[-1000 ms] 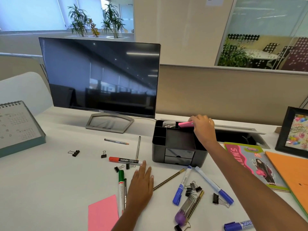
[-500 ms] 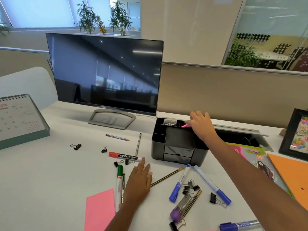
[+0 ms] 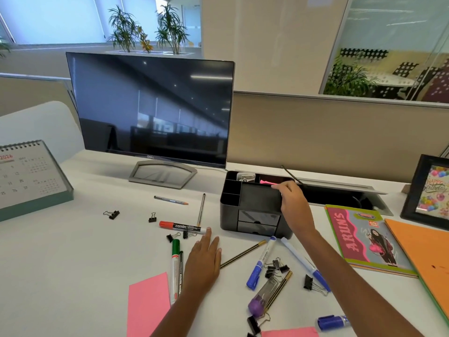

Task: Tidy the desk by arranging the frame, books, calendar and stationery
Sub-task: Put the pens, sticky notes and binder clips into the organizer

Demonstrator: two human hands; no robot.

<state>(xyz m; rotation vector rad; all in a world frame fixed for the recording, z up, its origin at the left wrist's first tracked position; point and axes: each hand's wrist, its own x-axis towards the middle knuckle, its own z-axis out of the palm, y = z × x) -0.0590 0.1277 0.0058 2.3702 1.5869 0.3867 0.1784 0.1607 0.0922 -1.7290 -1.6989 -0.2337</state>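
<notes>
A black desk organizer (image 3: 252, 221) stands mid-desk. A pink highlighter (image 3: 266, 182) lies in its back compartment. My right hand (image 3: 295, 206) hovers over the organizer's right side, fingers loosely curled, fingertips at the highlighter's end. My left hand (image 3: 204, 261) rests flat on the desk, empty, beside a green marker (image 3: 175, 261). A red marker (image 3: 182, 226), blue markers (image 3: 261, 262), pencils (image 3: 241, 254) and binder clips (image 3: 275, 266) lie scattered around. The desk calendar (image 3: 31, 181) stands far left. At the right are the black photo frame (image 3: 430, 193), a colourful book (image 3: 369, 239) and an orange folder (image 3: 422, 254).
A dark monitor (image 3: 153, 110) stands behind on its stand (image 3: 161, 173). An open cable slot (image 3: 340, 193) sits behind the organizer. Pink sticky notes (image 3: 148, 305) lie near the front edge. A partition wall (image 3: 340, 132) closes the desk's back.
My right hand has lowered the pink highlighter into the organizer's back compartment and drawn back toward me. My left hand has stayed flat on the desk.
</notes>
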